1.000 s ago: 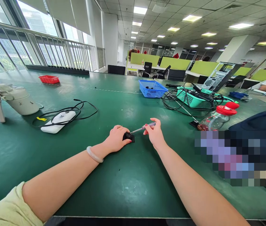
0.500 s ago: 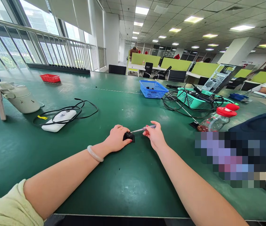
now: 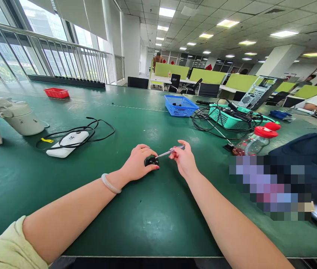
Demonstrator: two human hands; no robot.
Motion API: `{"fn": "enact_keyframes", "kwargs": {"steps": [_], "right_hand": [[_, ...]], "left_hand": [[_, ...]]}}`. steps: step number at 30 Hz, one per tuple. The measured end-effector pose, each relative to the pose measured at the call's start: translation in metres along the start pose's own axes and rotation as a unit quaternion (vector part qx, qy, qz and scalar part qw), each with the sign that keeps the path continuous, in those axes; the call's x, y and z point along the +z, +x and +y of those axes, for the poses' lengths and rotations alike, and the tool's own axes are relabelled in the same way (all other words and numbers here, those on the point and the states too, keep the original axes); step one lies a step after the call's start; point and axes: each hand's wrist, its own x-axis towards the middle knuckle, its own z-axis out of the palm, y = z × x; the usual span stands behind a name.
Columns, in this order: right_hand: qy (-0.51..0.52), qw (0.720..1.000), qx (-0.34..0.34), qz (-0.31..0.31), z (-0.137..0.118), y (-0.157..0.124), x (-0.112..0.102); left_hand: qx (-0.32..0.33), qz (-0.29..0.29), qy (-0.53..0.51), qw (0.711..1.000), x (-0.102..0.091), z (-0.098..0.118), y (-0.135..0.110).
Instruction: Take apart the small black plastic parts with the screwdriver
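On the near middle of the green table, your left hand is clamped on a small black part, thumb along its near side and fingers curled over its far side. The part is blocky and dark, with a few bright spots on its face. Your forearms slant in from the lower corners, and your right hand pinches the clear handle of a slim screwdriver, its shaft sloping down leftward to the part's upper edge. Farther off on your right, a clear jar with a red lid has reddish-brown pieces at its bottom. Beyond it, a teal basket is heaped with black cables, some trailing outside; the blue basket near it holds small black pieces. Far left sits a red tray, its contents indistinct.
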Motion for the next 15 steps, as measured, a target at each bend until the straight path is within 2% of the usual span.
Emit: {"fn": "enact_keyframes", "kwargs": {"steps": [5, 11, 15], "right_hand": [[-0.053, 0.997, -0.029, -0.048, 0.000, -0.004, 0.002], [-0.122, 0.987, -0.057, -0.091, 0.001, -0.006, 0.003], [-0.141, 0.982, -0.109, -0.062, -0.002, -0.008, 0.001]], "left_hand": [[0.062, -0.068, -0.003, 0.996, 0.001, 0.002, -0.004], [0.051, -0.113, 0.007, 0.992, 0.002, -0.003, -0.006], [0.064, -0.147, -0.065, 0.985, -0.005, -0.012, -0.006]]}}
